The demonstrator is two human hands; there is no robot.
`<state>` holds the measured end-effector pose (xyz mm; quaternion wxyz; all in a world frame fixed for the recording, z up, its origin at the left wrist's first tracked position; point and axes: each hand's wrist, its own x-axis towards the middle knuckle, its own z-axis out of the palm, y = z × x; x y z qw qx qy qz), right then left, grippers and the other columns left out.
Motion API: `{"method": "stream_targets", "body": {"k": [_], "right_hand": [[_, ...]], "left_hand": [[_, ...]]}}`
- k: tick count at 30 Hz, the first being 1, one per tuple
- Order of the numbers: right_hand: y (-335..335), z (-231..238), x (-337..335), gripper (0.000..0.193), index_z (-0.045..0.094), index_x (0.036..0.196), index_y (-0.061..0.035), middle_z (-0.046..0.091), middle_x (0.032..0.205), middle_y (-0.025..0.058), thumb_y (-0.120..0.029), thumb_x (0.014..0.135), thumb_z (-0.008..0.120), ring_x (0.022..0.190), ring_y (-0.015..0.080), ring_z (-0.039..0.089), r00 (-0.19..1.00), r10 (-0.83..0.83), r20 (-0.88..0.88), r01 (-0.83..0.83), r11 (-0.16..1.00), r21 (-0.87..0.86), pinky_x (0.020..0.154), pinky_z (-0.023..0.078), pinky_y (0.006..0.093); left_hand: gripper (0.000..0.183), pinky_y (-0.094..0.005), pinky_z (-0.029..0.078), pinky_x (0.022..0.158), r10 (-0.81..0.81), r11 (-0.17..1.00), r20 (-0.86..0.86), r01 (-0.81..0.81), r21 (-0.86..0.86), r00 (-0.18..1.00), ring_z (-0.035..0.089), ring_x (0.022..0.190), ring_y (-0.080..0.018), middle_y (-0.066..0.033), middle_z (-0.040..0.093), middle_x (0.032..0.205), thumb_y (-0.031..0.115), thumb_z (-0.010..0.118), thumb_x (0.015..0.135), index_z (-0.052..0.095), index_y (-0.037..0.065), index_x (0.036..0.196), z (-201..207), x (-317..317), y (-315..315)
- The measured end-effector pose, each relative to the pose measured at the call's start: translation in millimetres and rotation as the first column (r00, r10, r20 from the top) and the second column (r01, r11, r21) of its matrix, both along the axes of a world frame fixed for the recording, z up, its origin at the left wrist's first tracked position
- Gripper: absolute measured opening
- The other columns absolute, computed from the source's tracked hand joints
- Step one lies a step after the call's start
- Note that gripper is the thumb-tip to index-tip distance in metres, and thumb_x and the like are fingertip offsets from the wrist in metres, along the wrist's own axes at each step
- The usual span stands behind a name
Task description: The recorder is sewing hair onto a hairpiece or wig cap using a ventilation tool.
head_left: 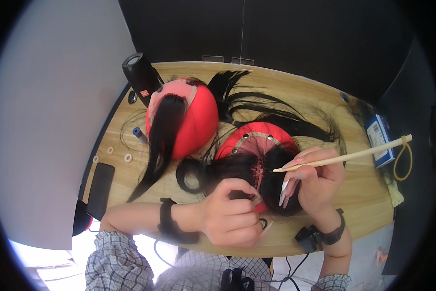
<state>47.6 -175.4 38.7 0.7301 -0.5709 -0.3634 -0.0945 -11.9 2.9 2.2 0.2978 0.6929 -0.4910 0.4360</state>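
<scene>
A dark-haired wig cap [259, 167] with a netted parting is pinned over the near red head form [282, 135]. My left hand [233, 213] is closed, its thumb and forefinger pinched at the near end of the parting; what they hold is too small to make out. Between the fingers of my right hand [317, 182] lies a slim, pale-handled ventilating needle [344, 158], slanting down to the left. Its tip meets the hair just right of the parting. A yellow rubber band [403, 165] hangs from the handle's far end. Long pale nails rest against the hair.
Behind to the left stands another red head form [198, 123] with a partly haired cap. Loose black hair [286, 114] spreads across the wooden table [363, 194]. A black cylindrical speaker [139, 72], a dark phone [101, 186] and a blue-white box [380, 140] sit near the edges.
</scene>
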Motion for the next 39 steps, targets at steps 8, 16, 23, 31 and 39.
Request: {"method": "stream_targets", "body": {"k": [8, 16, 23, 31, 39], "right_hand": [[6.5, 7.5, -4.1, 0.010, 0.051, 0.091, 0.0025, 0.063, 0.071, 0.0149, -0.002, 0.094, 0.059, 0.048, 0.0131, 0.060, 0.976, -0.052, -0.212, 0.068, 0.995, 0.071, 0.041, 0.048, 0.0222], [8.0, 4.4, -3.6, 0.012, 0.049, 0.091, 0.0015, 0.061, 0.069, 0.0122, -0.008, 0.098, 0.053, 0.046, 0.0099, 0.056, 0.999, -0.010, -0.047, 0.011, 1.000, 0.011, 0.040, 0.045, 0.0206], [7.2, 6.1, -3.9, 0.018, 0.048, 0.093, 0.0007, 0.061, 0.072, 0.0127, -0.015, 0.102, 0.047, 0.045, 0.0099, 0.054, 0.997, -0.001, -0.080, 0.001, 1.000, -0.005, 0.040, 0.044, 0.0200], [15.6, 19.4, -5.3, 0.023, 0.046, 0.087, -0.0036, 0.054, 0.069, 0.0088, -0.020, 0.103, 0.043, 0.045, 0.0096, 0.050, 0.980, -0.083, -0.180, 0.102, 0.990, 0.095, 0.039, 0.042, 0.0198], [27.7, 37.4, -11.4, 0.024, 0.047, 0.085, -0.0057, 0.050, 0.067, 0.0052, -0.021, 0.103, 0.042, 0.046, 0.0077, 0.046, 0.978, -0.078, -0.196, 0.108, 0.983, 0.151, 0.041, 0.042, 0.0188]], "left_hand": [[0.017, -0.0493, 0.048, 0.086, 0.140, 0.989, -0.013, -0.141, -0.040, 0.990, 0.043, 0.052, -0.0144, 0.0011, 0.040, 0.059, 0.004, 0.069, 0.066, 0.052, 0.006, 0.063, 11.1, 0.1, 0.3], [0.018, -0.0532, 0.048, 0.091, -0.022, 0.996, -0.185, 0.006, -0.087, 0.982, 0.045, 0.049, -0.0164, -0.0029, 0.048, 0.055, -0.004, 0.068, 0.067, 0.054, 0.003, 0.059, 15.6, 5.4, -2.2], [0.017, -0.0532, 0.048, 0.092, -0.041, 0.988, -0.248, 0.002, -0.156, 0.968, 0.047, 0.050, -0.0177, -0.0044, 0.048, 0.056, -0.004, 0.068, 0.070, 0.057, 0.002, 0.059, 21.3, 5.1, -2.2], [0.013, -0.0497, 0.044, 0.093, 0.017, 0.992, -0.254, -0.048, -0.114, 0.967, 0.047, 0.054, -0.0179, -0.0021, 0.047, 0.059, 0.001, 0.068, 0.072, 0.057, 0.005, 0.067, 22.7, 1.4, 2.5], [0.015, -0.0533, 0.043, 0.099, -0.219, 0.965, -0.317, 0.156, -0.212, 0.923, 0.046, 0.054, -0.0193, -0.0045, 0.047, 0.059, -0.004, 0.064, 0.077, 0.056, 0.002, 0.065, 24.6, 3.9, 5.5]]}}
